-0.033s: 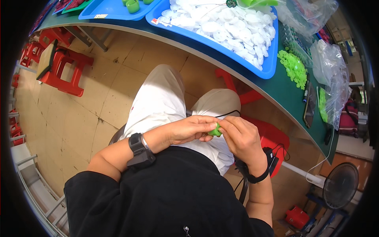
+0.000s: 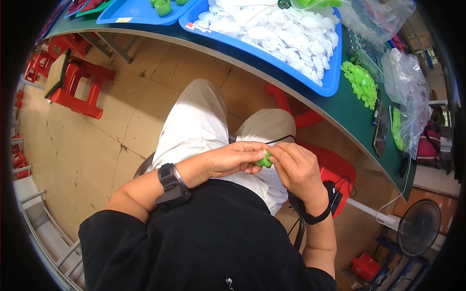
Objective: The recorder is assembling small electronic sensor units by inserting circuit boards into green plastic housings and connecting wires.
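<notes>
Above my lap, my left hand (image 2: 235,159) pinches a small green plastic piece (image 2: 264,160) between thumb and fingers. The piece is rounded and mostly covered by my fingertips. My right hand (image 2: 297,167) is closed in a pinch against its right upper side, fingertips touching it. Whether a smaller part sits between the right fingertips is hidden. Beyond my knees, a blue tray (image 2: 272,54) on the table is heaped with white translucent plastic discs (image 2: 286,36).
The green table (image 2: 340,109) curves around ahead and to the right. It bears bright green small parts (image 2: 360,83), clear plastic bags (image 2: 407,82) and a second blue tray (image 2: 133,13) with green cups (image 2: 162,7). A red stool (image 2: 85,85) stands left; a fan (image 2: 419,228) is at lower right.
</notes>
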`<action>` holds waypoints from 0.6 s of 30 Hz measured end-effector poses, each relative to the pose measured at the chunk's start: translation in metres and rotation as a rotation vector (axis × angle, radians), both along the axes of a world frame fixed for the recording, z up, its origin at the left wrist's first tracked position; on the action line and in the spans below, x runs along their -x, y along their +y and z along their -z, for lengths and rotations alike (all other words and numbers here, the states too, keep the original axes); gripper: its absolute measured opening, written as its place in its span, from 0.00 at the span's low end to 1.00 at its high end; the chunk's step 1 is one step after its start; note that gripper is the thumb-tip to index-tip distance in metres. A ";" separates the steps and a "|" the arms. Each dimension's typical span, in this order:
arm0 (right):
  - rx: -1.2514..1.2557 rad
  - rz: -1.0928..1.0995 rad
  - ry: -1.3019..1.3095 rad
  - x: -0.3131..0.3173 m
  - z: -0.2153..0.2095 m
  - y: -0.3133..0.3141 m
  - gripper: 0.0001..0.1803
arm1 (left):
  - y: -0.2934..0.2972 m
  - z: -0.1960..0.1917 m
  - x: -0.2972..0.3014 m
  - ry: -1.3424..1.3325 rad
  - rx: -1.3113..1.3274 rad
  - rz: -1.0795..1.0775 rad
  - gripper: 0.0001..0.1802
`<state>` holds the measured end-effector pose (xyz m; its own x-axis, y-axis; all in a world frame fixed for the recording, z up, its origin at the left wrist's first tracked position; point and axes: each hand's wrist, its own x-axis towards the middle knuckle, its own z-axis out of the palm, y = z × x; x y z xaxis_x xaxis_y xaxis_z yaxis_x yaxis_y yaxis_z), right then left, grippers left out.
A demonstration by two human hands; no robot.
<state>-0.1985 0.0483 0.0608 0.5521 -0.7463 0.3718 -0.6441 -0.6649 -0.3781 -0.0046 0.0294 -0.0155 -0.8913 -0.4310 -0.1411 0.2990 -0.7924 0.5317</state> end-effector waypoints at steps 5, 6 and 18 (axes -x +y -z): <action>0.009 0.013 -0.018 0.003 0.006 -0.001 0.12 | -0.001 0.003 0.001 0.066 -0.060 -0.028 0.21; 0.005 0.022 -0.042 0.003 0.008 -0.001 0.12 | -0.001 0.003 0.001 0.090 -0.079 -0.031 0.21; 0.082 0.026 0.026 0.000 -0.002 0.008 0.15 | 0.002 0.007 0.006 0.124 -0.144 -0.069 0.21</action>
<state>-0.1989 0.0564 0.0627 0.5428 -0.7283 0.4184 -0.6706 -0.6757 -0.3061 -0.0103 0.0317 -0.0222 -0.8749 -0.4747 -0.0964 0.4111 -0.8330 0.3702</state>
